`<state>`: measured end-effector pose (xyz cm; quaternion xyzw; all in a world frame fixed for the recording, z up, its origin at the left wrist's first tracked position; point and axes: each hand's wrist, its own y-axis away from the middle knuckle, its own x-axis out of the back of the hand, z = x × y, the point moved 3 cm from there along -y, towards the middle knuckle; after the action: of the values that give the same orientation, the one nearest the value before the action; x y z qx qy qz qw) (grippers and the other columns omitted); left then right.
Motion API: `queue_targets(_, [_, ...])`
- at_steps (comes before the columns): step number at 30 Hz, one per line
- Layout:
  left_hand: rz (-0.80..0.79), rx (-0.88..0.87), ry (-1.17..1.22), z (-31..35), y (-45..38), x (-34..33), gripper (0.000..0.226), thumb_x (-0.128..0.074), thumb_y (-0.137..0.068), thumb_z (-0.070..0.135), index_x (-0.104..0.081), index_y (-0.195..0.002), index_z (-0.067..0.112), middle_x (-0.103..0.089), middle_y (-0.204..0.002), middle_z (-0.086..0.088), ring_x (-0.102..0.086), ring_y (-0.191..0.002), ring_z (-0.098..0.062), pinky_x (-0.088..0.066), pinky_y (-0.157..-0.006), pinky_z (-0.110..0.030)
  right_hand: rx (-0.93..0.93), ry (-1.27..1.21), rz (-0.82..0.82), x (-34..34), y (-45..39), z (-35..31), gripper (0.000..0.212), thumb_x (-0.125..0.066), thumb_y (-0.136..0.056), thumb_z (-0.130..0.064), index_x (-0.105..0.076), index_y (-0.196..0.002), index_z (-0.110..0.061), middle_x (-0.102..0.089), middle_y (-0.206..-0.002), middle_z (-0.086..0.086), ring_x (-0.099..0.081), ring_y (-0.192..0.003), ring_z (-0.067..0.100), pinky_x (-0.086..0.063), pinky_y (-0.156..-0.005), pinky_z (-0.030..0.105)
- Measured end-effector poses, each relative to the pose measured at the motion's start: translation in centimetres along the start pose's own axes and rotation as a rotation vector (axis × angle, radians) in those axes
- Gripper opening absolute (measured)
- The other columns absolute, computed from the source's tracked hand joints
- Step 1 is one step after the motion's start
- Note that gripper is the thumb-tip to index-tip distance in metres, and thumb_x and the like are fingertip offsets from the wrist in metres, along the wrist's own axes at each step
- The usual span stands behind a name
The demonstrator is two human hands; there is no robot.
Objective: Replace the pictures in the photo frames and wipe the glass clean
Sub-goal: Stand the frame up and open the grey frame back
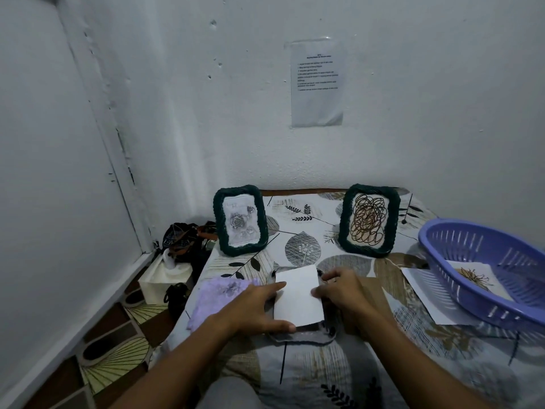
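Seating a white picture (pixel 298 296) into the face-down frame (pixel 300 335) near me on the surface (pixel 309 231), my left hand (pixel 259 308) presses flat and my right hand (pixel 342 293) pinches its edge. Two frames (pixel 240 221) stand behind already filled. Closing the back and wiping with the purple cloth (pixel 218 293) seems left.
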<state>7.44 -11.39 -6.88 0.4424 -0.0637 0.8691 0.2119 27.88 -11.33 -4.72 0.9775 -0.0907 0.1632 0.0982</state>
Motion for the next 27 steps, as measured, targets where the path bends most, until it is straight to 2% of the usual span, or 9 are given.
queue_targets(4, [0.012,-0.001,-0.044,-0.1,0.0,0.2,0.123,-0.063,-0.050,0.088,-0.028,-0.151,0.026,-0.045,-0.148,0.000,-0.042,-0.134,-0.014,-0.039,-0.110,-0.038,-0.014,0.052,0.009,-0.1,-0.5,0.2,0.022,-0.077,-0.071,0.004,-0.063,-0.086,-0.005,-0.069,-0.087,0.016,-0.068,-0.082,0.030,-0.058,-0.076,0.046])
queue_targets(6, [0.012,-0.010,-0.044,0.3,0.2,0.3,0.115,-0.069,-0.057,0.079,-0.030,-0.150,0.024,-0.045,-0.148,0.001,-0.042,-0.134,-0.013,-0.038,-0.111,-0.036,-0.023,0.069,0.008,0.0,-0.9,0.4,0.018,-0.077,-0.071,0.004,-0.067,-0.084,-0.002,-0.071,-0.086,0.016,-0.069,-0.080,0.030,-0.058,-0.076,0.047])
queue_targets(9, [0.017,-0.021,-0.040,0.6,0.2,0.3,0.103,-0.076,-0.068,0.062,-0.032,-0.149,0.018,-0.044,-0.149,0.001,-0.042,-0.134,-0.011,-0.036,-0.112,-0.033,-0.007,0.170,0.004,0.2,-1.4,0.6,0.010,-0.076,-0.072,0.000,-0.071,-0.081,-0.002,-0.071,-0.080,0.012,-0.068,-0.074,0.025,-0.058,-0.072,0.040])
queue_targets(12, [0.024,-0.020,-0.074,0.7,0.1,0.3,0.103,-0.074,-0.068,0.065,-0.032,-0.149,0.018,-0.044,-0.149,0.001,-0.040,-0.136,-0.015,-0.035,-0.113,-0.036,0.018,0.236,0.010,0.1,-1.8,0.9,0.005,-0.071,-0.075,-0.001,-0.070,-0.080,-0.001,-0.070,-0.078,0.014,-0.065,-0.074,0.024,-0.055,-0.070,0.037])
queue_targets(16, [0.021,-0.012,-0.107,0.9,0.1,0.3,0.098,-0.074,-0.071,0.061,-0.033,-0.149,0.019,-0.045,-0.147,-0.001,-0.042,-0.134,-0.015,-0.036,-0.111,-0.034,0.040,0.330,0.011,-0.1,-2.1,1.3,0.005,-0.066,-0.080,-0.006,-0.068,-0.077,-0.009,-0.068,-0.078,0.008,-0.065,-0.080,0.023,-0.057,-0.075,0.041])
queue_targets(19, [0.019,-0.014,-0.098,1.1,0.1,0.4,0.095,-0.074,-0.074,0.056,-0.031,-0.150,0.018,-0.045,-0.148,-0.002,-0.043,-0.133,-0.013,-0.037,-0.111,-0.031,0.049,0.337,-0.016,-0.2,-2.4,1.4,0.002,-0.067,-0.080,-0.003,-0.069,-0.079,-0.005,-0.068,-0.080,0.009,-0.065,-0.080,0.022,-0.057,-0.076,0.041])
queue_targets(21, [0.041,-0.014,-0.106,1.2,0.1,0.5,0.093,-0.072,-0.077,0.055,-0.029,-0.151,0.020,-0.046,-0.147,-0.002,-0.044,-0.132,-0.013,-0.038,-0.109,-0.030,0.048,0.313,-0.059,-0.1,-2.4,1.4,0.004,-0.068,-0.080,0.000,-0.069,-0.083,0.002,-0.067,-0.078,0.012,-0.063,-0.073,0.020,-0.055,-0.070,0.036])
queue_targets(24, [0.128,-0.016,-0.122,1.7,0.2,0.9,0.086,-0.070,-0.080,0.051,-0.029,-0.150,0.024,-0.048,-0.145,-0.003,-0.047,-0.128,-0.016,-0.041,-0.104,-0.031,0.017,0.177,-0.116,0.6,-2.0,1.0,0.008,-0.067,-0.081,0.004,-0.067,-0.087,0.008,-0.062,-0.068,0.012,-0.056,-0.055,0.015,-0.049,-0.053,0.025])
queue_targets(27, [0.312,0.035,0.049,2.7,0.1,1.4,0.067,-0.071,-0.083,0.031,-0.041,-0.143,0.020,-0.054,-0.137,-0.005,-0.055,-0.115,-0.018,-0.047,-0.098,-0.034,-0.061,-0.042,-0.174,1.7,-1.7,0.6,0.008,-0.066,-0.084,0.002,-0.065,-0.091,0.004,-0.061,-0.062,0.010,-0.052,-0.045,0.012,-0.041,-0.040,0.020])
